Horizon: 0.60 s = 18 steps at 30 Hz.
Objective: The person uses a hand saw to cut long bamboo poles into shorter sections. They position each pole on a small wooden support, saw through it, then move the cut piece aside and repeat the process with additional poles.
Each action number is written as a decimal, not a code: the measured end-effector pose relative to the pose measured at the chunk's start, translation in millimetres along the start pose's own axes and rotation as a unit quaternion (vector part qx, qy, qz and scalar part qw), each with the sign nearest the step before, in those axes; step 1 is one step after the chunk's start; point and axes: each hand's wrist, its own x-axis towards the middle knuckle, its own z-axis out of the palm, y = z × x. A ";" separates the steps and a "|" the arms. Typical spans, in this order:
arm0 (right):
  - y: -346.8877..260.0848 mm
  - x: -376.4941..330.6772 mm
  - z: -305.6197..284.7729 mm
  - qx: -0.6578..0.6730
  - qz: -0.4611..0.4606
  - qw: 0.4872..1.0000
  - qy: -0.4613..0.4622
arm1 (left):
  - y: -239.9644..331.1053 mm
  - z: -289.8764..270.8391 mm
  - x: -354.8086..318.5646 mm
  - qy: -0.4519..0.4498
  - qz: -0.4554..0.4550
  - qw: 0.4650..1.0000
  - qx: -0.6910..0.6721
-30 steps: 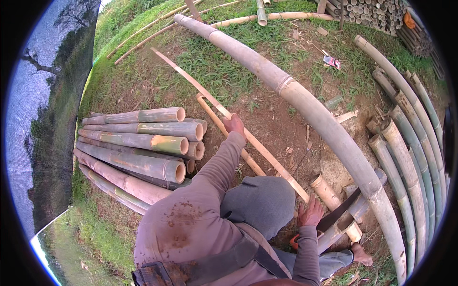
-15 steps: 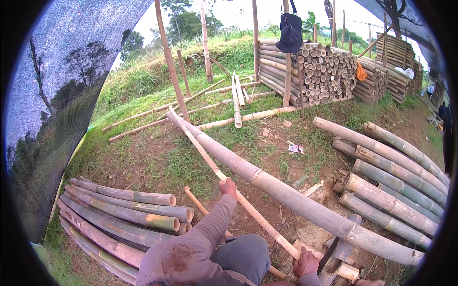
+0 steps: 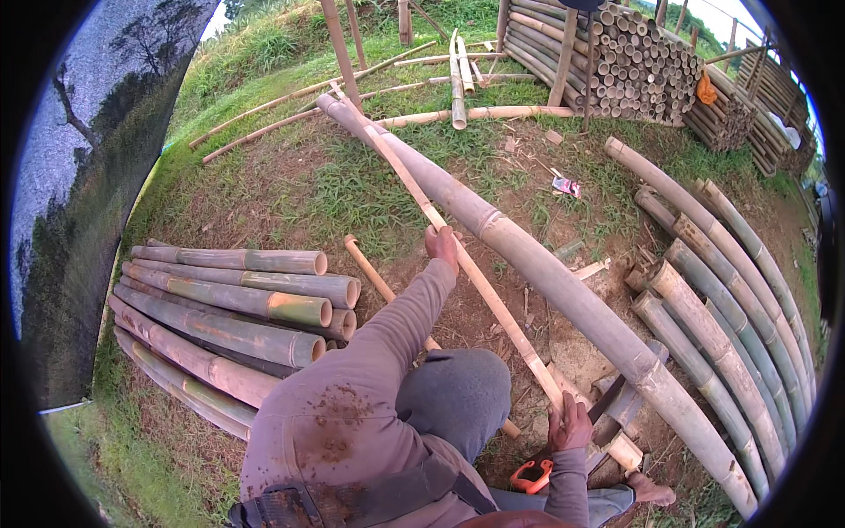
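With your left hand (image 3: 443, 244) you hold a long bamboo strip (image 3: 495, 310) partway along, and your right hand (image 3: 570, 425) touches its near end. On the right lies a thick bamboo pole (image 3: 572, 299); on the left, several cut bamboo pieces (image 3: 220, 326) are stacked.

**Partly masked or unreadable items**

Pale flat bamboo strip (image 3: 504, 317): lower tip masked by right hand (image 3: 570, 427); grip unclear. Dark-bladed, orange-handled saw (image 3: 534, 480): join behind right wrist. Slender tan bamboo pole (image 3: 377, 275): middle behind left sleeve (image 3: 409, 308) and grey-trousered knee (image 3: 462, 392). Dark object (image 3: 583, 3), top edge: cropped. Pink-and-white packet (image 3: 566, 186): print too small.
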 end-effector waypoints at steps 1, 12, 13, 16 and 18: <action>1.1 -0.6 1.8 -0.001 -0.002 1.000 -0.001 | -3.7 -3.4 -0.4 0.001 -0.001 1.000 0.000; 11.7 53.2 22.9 -0.017 -0.041 0.999 0.007 | -1.6 -9.9 45.7 0.012 0.003 1.000 -0.017; 9.9 57.7 23.3 -0.019 -0.038 0.999 0.000 | -0.2 -10.5 49.7 0.009 0.006 1.000 -0.017; 7.9 72.6 23.6 -0.016 -0.036 0.999 -0.011 | 7.1 -4.9 55.8 0.002 0.002 1.000 -0.017; 0.3 83.5 24.5 0.004 -0.043 0.999 -0.011 | 10.8 -14.2 68.8 0.005 0.023 1.000 -0.019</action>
